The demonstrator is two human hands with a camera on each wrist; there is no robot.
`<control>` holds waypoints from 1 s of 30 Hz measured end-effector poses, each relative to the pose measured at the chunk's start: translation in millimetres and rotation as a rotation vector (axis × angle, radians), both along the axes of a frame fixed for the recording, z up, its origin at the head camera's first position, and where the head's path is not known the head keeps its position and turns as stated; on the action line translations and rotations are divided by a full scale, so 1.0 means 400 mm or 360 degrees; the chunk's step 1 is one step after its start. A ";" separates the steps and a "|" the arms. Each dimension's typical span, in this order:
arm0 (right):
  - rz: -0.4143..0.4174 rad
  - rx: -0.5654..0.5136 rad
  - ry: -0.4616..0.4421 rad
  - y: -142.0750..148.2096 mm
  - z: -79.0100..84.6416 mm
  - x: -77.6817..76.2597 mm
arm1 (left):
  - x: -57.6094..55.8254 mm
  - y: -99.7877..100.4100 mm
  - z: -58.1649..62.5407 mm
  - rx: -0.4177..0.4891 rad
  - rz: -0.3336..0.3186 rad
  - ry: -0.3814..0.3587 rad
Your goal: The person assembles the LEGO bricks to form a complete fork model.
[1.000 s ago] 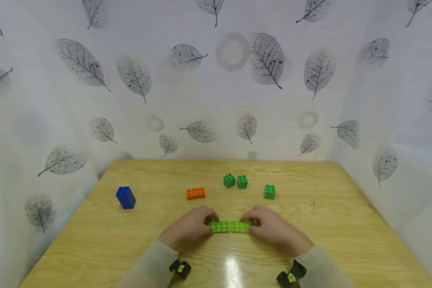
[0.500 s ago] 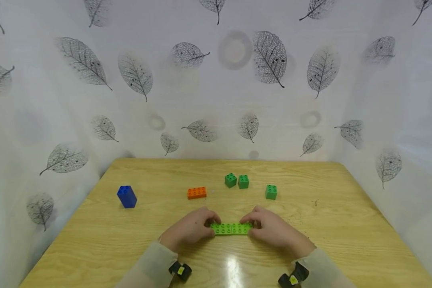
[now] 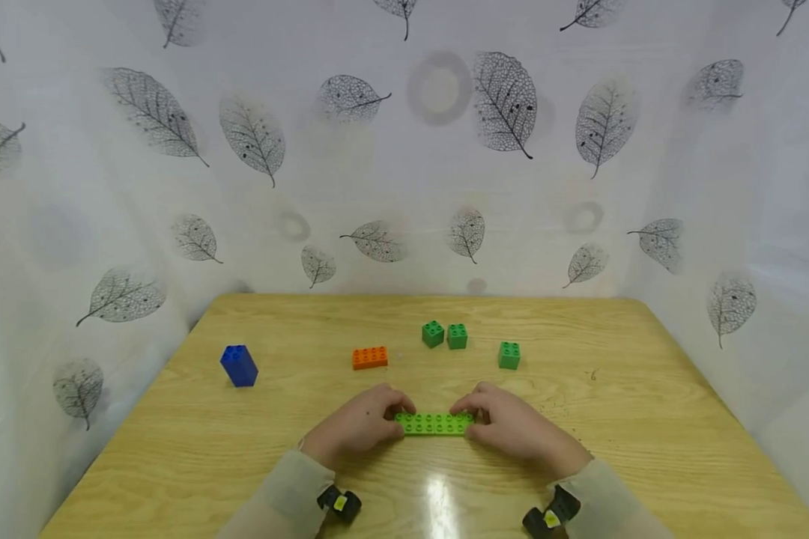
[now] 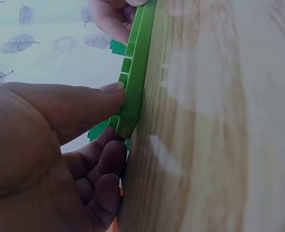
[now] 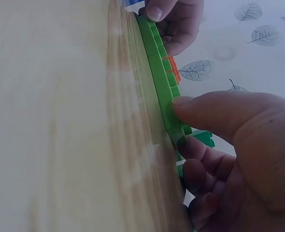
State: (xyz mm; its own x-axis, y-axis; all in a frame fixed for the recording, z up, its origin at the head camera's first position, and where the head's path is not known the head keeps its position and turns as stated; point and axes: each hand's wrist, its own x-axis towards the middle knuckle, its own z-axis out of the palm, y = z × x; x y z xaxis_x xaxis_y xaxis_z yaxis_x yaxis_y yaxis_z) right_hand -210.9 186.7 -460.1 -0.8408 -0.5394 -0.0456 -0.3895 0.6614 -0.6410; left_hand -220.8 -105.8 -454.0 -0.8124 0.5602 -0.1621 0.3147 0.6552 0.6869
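Held the left lime brick [image 3: 416,424] and the right lime brick [image 3: 452,424] end to end in one straight row, studs up, on the counter [image 3: 175,464], nearer than all the other pieces. Pinched the outer end of the first between thumb and curled fingers of the left hand [image 3: 362,421]; pinched the outer end of the second the same way with the right hand [image 3: 508,424]. Had the hands at opposite ends of the row, not touching each other. Showed only a thin seam at the middle, visible from both wrist views; could not tell of any lock between the two. Judged both light and stiff, apparently hard plastic, smooth enough to slide easily over the wood grain, perhaps a little slippery, yet unlikely to break. Seemed best taken by the side walls near the outer ends, with thumb near and fingers far, rather than by the studs; looked liable to part at the seam if raised from one end alone. Had an orange brick [image 3: 370,358] farther back, one green block [image 3: 433,334] just beside a second green block [image 3: 457,336], a third green block [image 3: 509,355] to the right, and a tall blue block [image 3: 239,366] well apart at left.
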 end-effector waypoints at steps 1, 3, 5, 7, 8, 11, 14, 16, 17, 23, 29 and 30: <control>0.0002 0.0008 0.0011 0.000 0.000 0.000 | -0.001 0.000 0.000 0.0007 0.0004 -0.0010; 0.0003 0.0025 0.0031 0.001 -0.001 -0.001 | -0.001 0.000 0.000 0.0023 0.0004 -0.0024; 0.0007 0.0033 0.0046 0.002 -0.002 -0.002 | -0.003 0.000 0.001 0.0035 0.0006 -0.0041; 0.0008 0.0036 0.0054 0.002 -0.004 -0.003 | -0.004 0.000 0.000 0.0035 0.0009 -0.0050; 0.0008 0.0032 0.0054 0.002 -0.004 -0.003 | -0.005 0.000 -0.001 0.0033 0.0011 -0.0054; 0.0009 0.0027 0.0057 0.002 -0.005 -0.004 | -0.007 0.000 -0.001 0.0023 0.0021 -0.0068; 0.0011 0.0027 0.0047 0.002 -0.006 -0.005 | -0.008 -0.001 -0.004 0.0041 0.0015 -0.0067; 0.0012 0.0027 0.0037 0.002 -0.007 -0.006 | -0.007 -0.002 -0.004 0.0050 0.0012 -0.0068; 0.0011 0.0023 0.0031 0.002 -0.007 -0.006 | -0.008 -0.003 -0.005 0.0059 0.0010 -0.0073; 0.0000 -0.0005 0.0013 0.003 -0.010 -0.006 | -0.009 -0.005 -0.006 0.0098 0.0010 -0.0131; -0.0070 -0.0093 -0.0075 0.005 -0.010 -0.006 | -0.008 -0.006 -0.004 0.0090 0.0019 -0.0144; -0.0082 -0.0106 -0.0083 0.006 -0.009 -0.006 | -0.008 -0.006 -0.003 0.0091 0.0019 -0.0141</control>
